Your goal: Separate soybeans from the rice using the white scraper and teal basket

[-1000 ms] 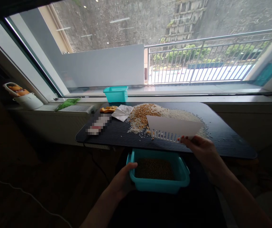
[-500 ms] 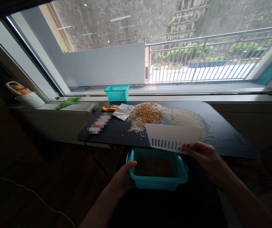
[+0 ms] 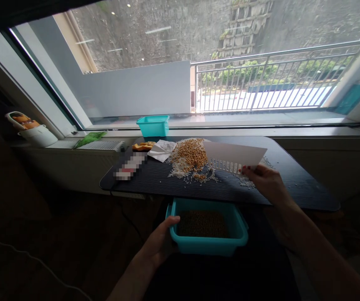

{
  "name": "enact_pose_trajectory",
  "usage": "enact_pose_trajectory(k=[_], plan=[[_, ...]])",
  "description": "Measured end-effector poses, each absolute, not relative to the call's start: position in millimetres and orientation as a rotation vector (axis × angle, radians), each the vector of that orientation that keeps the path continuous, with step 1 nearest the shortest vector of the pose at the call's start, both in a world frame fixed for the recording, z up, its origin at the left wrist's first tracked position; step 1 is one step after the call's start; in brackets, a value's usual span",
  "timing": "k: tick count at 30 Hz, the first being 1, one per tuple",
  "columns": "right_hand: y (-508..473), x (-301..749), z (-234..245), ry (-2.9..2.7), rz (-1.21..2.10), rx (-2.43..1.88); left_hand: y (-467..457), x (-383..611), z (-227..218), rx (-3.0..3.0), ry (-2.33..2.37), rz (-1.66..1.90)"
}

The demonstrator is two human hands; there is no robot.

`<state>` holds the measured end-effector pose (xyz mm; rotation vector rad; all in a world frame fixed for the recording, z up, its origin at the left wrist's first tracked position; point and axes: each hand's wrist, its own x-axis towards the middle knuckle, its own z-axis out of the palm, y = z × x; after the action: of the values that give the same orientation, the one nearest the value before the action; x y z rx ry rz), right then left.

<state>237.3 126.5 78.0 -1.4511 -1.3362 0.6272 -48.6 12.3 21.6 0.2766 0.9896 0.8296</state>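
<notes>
My left hand (image 3: 161,238) grips the left end of a teal plastic bin (image 3: 209,246), its thumb over the rim. Small brown grains or beans (image 3: 203,223) cover the bottom of this bin, which sits below the table's front edge. In my right hand (image 3: 266,179) is a white slotted sheet (image 3: 236,154), pinched at its lower right corner. The sheet stands tilted over the table, its slots along the lower edge. Behind and left of it lies a heap of yellow corn kernels (image 3: 191,154) mixed with white rice (image 3: 178,167). The sheet hides part of the rice.
On the dark table (image 3: 161,188) lie a crumpled white tissue (image 3: 162,150), orange-brown pieces (image 3: 143,146) and a blurred-out flat object (image 3: 131,166). Another teal bin (image 3: 153,126) stands by the window. A white basket (image 3: 38,134) and green cloth (image 3: 89,139) rest at left.
My right hand has moved the slotted sheet up and away from the bin, over the rice. A few kernels and rice now lie nearer the table's front. My left hand stays on the bin.
</notes>
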Motion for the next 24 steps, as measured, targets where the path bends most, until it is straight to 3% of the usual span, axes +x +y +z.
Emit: enact_pose_trajectory(k=[24], plan=[[105.8, 230.3, 67.1, -1.402, 0.767, -1.408, 13.7, -48.4, 17.9, 0.277, 0.947, 0.82]])
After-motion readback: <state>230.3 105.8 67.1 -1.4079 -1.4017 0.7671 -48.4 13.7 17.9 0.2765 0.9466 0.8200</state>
